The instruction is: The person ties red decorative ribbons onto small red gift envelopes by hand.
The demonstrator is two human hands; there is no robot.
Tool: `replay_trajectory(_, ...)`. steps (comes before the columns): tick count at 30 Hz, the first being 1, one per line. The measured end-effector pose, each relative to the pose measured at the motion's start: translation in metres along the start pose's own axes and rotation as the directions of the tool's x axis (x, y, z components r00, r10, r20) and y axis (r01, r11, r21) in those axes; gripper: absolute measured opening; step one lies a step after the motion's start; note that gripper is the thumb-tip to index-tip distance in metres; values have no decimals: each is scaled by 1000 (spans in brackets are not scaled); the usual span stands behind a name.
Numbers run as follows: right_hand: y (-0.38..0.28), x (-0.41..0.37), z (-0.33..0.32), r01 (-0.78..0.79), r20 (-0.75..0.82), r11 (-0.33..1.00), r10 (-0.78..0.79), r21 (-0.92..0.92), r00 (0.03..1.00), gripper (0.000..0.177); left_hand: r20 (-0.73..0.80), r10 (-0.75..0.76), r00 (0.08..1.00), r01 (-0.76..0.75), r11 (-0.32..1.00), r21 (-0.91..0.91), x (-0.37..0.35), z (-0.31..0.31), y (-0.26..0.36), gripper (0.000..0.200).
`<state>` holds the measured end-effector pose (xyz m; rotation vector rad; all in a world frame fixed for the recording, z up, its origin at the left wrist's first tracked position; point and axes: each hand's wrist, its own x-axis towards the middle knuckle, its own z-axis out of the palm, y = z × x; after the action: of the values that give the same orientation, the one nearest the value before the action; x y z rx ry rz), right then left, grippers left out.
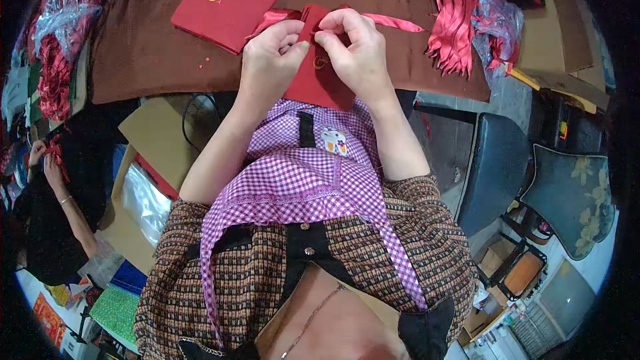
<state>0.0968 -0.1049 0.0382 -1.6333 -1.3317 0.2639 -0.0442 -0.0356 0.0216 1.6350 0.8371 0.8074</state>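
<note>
Left hand point(273, 53): your fingers are pinched shut on the top edge of the card point(319, 83).
Right hand point(357, 47): curled closed on the same edge, touching the left hand, where the ribbon point(399, 23) crosses.
Card: red, held over the near edge of the desk point(147, 53), with its lower end above your apron point(300, 180).
Ribbon: it sticks out on both sides behind your hands, and your fingers hide its middle.
Folder point(227, 1): red with a gold mark, flat on the desk just beyond your left hand.
Ribbon pile point(453, 20): on the desk to the right of your right hand, apart from it.
Bag point(60, 33): clear plastic with red pieces inside, at the desk's left end.
Co-worker's hands point(43, 160): far left, holding something red.
Chair point(493, 167): on your right, beside the desk.
</note>
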Motion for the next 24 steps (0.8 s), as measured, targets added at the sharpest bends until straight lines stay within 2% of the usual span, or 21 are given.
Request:
replay_trajectory(9,-8,-2,2,53,8,991,-53,-120,999,13,-27,65,998,-60,986,153,-8,5,11,26)
replay_trajectory(11,-4,-3,4,-96,29,995,95,28,995,14,-34,62,997,-56,986,156,-9,6,14,26)
replay_trajectory(13,-5,-1,1,-136,60,988,132,70,989,15,-3,211,977,-205,952,229,-10,7,14,25)
replay_trajectory(15,-3,-1,-1,-178,93,978,168,111,981,16,4,201,980,-197,958,208,-10,6,16,25)
replay_trajectory(17,3,-2,-2,-79,97,995,72,66,993,20,84,150,985,-163,969,185,-9,2,15,26)
replay_trajectory(18,1,-1,-6,-77,98,995,70,67,993,20,83,151,985,-164,969,185,-8,-1,16,26)
replay_trajectory(20,-7,0,-15,16,138,999,-11,-40,990,27,199,67,978,-92,989,118,-3,-10,18,26)
replay_trajectory(21,-7,1,-18,15,138,999,-9,-40,990,27,200,66,978,-91,989,118,-2,-12,17,26)
replay_trajectory(23,-7,2,-22,227,212,951,-183,-210,960,35,256,25,966,-41,998,57,2,-15,16,26)
replay_trajectory(24,-7,1,-22,245,214,948,-201,-202,956,38,272,-28,962,16,999,45,3,-15,14,27)
